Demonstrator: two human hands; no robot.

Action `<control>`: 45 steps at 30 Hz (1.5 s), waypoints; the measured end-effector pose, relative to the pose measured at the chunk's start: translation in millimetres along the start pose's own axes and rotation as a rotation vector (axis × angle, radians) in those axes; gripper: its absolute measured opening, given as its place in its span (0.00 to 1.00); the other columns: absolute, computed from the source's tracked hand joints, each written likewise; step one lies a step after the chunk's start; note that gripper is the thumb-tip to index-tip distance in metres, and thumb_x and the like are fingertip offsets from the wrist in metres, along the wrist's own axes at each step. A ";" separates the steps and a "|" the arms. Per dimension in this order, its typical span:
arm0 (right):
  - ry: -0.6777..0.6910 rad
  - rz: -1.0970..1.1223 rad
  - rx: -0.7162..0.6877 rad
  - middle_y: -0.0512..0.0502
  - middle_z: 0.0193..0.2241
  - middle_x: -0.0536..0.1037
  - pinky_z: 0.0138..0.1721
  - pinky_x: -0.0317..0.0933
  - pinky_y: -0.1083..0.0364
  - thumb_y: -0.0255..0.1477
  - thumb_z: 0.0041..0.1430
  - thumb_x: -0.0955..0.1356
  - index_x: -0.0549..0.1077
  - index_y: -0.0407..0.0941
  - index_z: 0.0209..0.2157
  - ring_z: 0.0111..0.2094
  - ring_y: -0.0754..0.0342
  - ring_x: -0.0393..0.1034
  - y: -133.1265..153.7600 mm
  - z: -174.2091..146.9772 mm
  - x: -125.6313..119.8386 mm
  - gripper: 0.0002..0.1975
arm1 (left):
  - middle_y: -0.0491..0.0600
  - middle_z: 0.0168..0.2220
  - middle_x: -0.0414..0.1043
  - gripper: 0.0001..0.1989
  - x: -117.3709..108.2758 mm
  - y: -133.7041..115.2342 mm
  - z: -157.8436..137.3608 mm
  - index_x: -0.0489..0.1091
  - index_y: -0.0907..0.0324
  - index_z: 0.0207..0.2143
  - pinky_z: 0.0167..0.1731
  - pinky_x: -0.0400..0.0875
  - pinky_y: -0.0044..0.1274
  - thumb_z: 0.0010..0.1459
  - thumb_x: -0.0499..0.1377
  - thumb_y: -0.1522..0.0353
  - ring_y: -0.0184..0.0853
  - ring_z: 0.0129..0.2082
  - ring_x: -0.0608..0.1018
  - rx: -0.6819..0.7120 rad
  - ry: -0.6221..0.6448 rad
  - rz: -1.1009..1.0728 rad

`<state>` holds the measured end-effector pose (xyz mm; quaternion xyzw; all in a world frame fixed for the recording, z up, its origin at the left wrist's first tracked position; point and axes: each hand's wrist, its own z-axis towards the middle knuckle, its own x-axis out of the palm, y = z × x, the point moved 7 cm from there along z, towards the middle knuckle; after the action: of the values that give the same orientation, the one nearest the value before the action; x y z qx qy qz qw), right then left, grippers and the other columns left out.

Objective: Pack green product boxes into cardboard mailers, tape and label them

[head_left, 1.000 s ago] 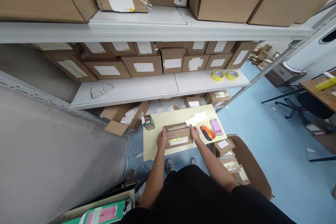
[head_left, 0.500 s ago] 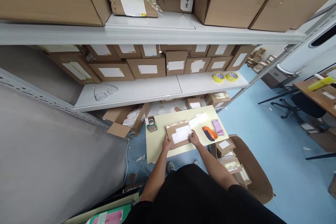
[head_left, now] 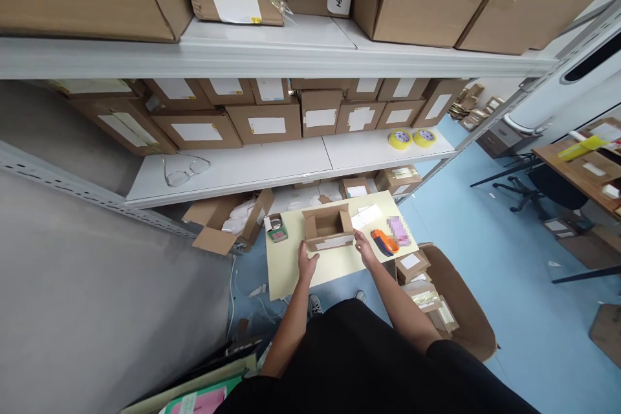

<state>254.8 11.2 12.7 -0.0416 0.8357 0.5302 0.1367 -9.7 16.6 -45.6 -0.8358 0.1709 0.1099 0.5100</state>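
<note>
An open-topped cardboard box (head_left: 334,242) stands upright on the pale yellow table, flaps raised and a white label on its near side. My left hand (head_left: 306,264) is at its near left corner, thumb and fingers apart. My right hand (head_left: 363,249) is beside the near right corner, fingers stretched out. Whether the fingertips touch the cardboard is hard to tell. White papers (head_left: 367,216) lie behind my right hand. To the right are an orange and dark blue tape dispenser (head_left: 385,242) and a blurred-out purple item (head_left: 398,231). A small green box (head_left: 276,228) stands on the left.
Shelves (head_left: 233,178) ahead hold labelled cartons, eyeglasses (head_left: 187,171) and two yellow tape rolls (head_left: 400,139). An open carton (head_left: 213,233) with white contents stands left of the table (head_left: 279,278). At the right, a large carton (head_left: 468,310) holds several packed boxes.
The box has gone from lying flat with its label up to standing with its open top up. My hands have loosened from its sides. The camera view has shifted slightly.
</note>
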 end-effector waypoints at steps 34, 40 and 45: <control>0.261 -1.029 -0.128 0.36 0.77 0.33 0.68 0.44 0.33 0.37 0.49 0.81 0.38 0.59 0.75 0.74 0.28 0.43 17.1 21.8 3.9 0.65 | 0.57 0.77 0.38 0.54 -15.2 -63.8 2.2 0.58 0.52 0.71 0.70 0.38 0.53 0.46 0.74 0.50 0.60 0.76 0.34 0.285 -0.004 0.826; 0.313 -1.016 -0.129 0.41 0.74 0.14 0.61 0.60 0.41 0.33 0.39 0.84 0.30 0.64 0.74 0.67 0.26 0.58 16.8 45.4 22.5 0.76 | 0.60 0.78 0.31 0.46 -3.8 -52.9 15.8 0.64 0.54 0.68 0.68 0.57 0.43 0.49 0.74 0.57 0.55 0.75 0.50 0.214 0.139 0.731; 0.417 -1.084 -0.065 0.41 0.74 0.15 0.64 0.57 0.41 0.35 0.29 0.86 0.30 0.63 0.74 0.72 0.25 0.46 10.7 69.7 35.2 0.83 | 0.54 0.78 0.28 0.24 6.4 -46.6 13.7 0.77 0.57 0.53 0.64 0.65 0.34 0.54 0.72 0.64 0.50 0.69 0.66 0.213 0.133 0.655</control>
<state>231.6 81.1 -15.4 -0.5714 0.6875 0.3906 0.2198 14.5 47.3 -16.1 -0.6840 0.4734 0.1948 0.5197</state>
